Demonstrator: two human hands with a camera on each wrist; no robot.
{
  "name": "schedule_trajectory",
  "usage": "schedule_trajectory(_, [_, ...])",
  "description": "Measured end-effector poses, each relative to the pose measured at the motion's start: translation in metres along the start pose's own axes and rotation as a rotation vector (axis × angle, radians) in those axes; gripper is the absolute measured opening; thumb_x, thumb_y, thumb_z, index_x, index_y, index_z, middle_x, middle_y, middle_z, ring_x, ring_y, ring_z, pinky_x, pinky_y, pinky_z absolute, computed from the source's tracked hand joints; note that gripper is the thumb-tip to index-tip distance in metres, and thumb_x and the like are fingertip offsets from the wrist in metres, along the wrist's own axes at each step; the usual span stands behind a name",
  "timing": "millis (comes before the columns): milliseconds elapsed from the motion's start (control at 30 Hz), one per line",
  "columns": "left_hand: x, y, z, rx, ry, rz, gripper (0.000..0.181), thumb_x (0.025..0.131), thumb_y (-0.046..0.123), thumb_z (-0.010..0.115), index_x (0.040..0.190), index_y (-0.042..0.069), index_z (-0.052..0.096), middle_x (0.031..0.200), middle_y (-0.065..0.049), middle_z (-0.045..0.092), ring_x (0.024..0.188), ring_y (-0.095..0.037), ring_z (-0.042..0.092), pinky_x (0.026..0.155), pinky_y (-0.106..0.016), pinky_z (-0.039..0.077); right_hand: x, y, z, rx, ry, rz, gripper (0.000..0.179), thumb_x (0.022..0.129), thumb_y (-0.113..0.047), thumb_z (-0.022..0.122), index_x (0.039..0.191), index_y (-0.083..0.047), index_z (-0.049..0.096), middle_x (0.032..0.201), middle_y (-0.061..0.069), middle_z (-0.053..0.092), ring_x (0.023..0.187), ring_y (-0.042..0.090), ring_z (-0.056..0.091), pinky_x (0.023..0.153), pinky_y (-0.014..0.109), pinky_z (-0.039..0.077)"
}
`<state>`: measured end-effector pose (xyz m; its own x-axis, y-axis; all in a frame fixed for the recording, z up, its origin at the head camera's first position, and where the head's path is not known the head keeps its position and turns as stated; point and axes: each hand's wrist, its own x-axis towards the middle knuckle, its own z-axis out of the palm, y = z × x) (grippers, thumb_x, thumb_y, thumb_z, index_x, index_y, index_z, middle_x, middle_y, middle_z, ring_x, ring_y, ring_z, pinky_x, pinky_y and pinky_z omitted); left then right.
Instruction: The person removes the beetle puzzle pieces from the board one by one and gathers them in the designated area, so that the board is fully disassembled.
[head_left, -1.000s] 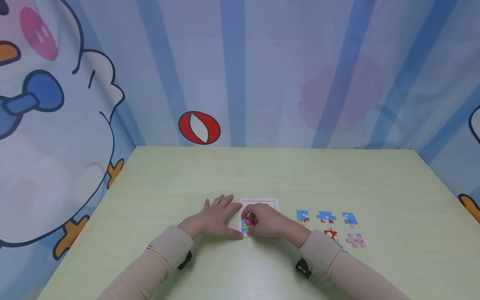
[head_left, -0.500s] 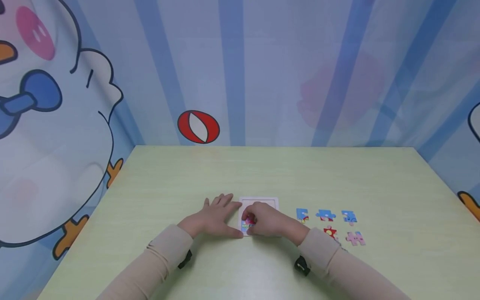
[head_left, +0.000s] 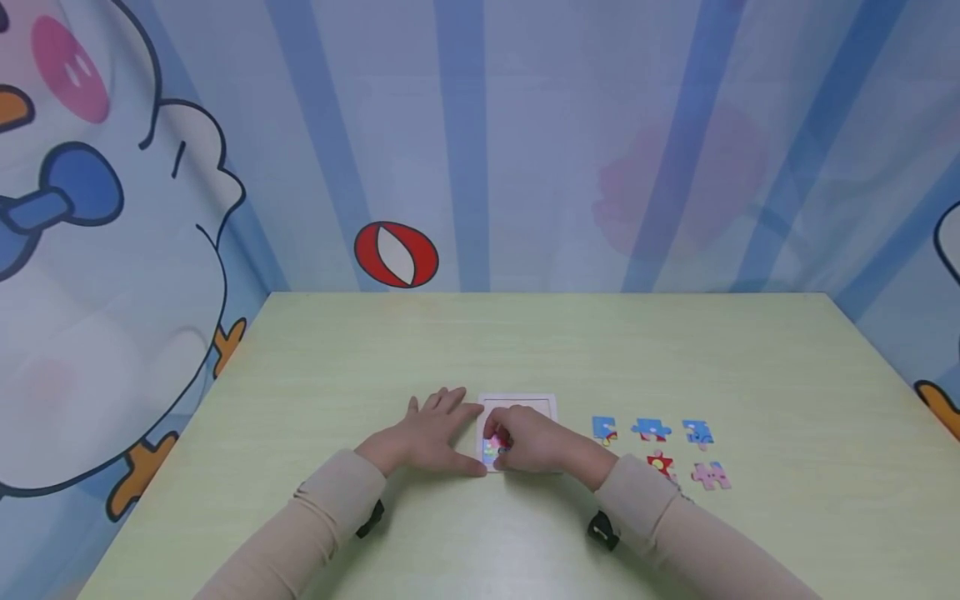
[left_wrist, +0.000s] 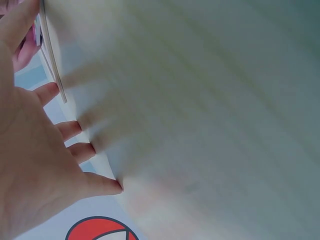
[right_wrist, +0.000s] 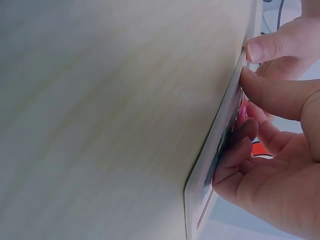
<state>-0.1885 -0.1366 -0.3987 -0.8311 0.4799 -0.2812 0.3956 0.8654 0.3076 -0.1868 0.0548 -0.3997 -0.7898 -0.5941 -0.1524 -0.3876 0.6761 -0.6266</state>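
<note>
Head view: tray (head_left: 552, 410) touches left hand (head_left: 429, 433), lies under right hand (head_left: 534, 438).

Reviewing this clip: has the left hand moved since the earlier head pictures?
No, not visibly: in the head view, the left hand keeps its place against the back edge of the table.

This is a booth-like corner done up for children; whether it stands in a home or elsewhere cannot be told. Creased, blue-striped cloth (head_left: 547, 125) encloses the pale counter (head_left: 465, 342) at the back and both sides, printed with a big cartoon bird (head_left: 112, 350) and a red-and-white ball (head_left: 363, 257). Bright jigsaw pieces (head_left: 651, 429) add to the playroom look.
</note>
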Motion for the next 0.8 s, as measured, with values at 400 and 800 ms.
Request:
schedule_trajectory(400, [0.0017, -0.0001, 0.0021, -0.002, 0.005, -0.002, 0.085, 0.081, 0.061, 0.065, 0.149, 0.020, 0.034, 0.160, -0.013, 0.015, 0.146, -0.040, 0.009, 0.109, -0.071, 0.008, -0.0019, 0.0009, -0.0007, 0.002, 0.012, 0.004, 0.026, 0.079, 0.001, 0.074, 0.102, -0.006, 0.063, 0.086, 0.002, 0.058, 0.082, 0.018, 0.052, 0.079, 0.037, 0.048])
schedule_trajectory(800, [0.0014, -0.0007, 0.0020, 0.004, 0.001, -0.008, 0.085, 0.081, 0.062, 0.065, 0.149, 0.021, 0.034, 0.160, -0.013, 0.015, 0.147, -0.040, 0.009, 0.109, -0.070, 0.009, -0.0081, 0.0063, -0.0031, 0.069, 0.054, -0.018, 0.013, 0.093, -0.001, 0.058, 0.101, -0.009, 0.063, 0.079, -0.001, 0.055, 0.074, 0.015, 0.050, 0.069, 0.030, 0.043])
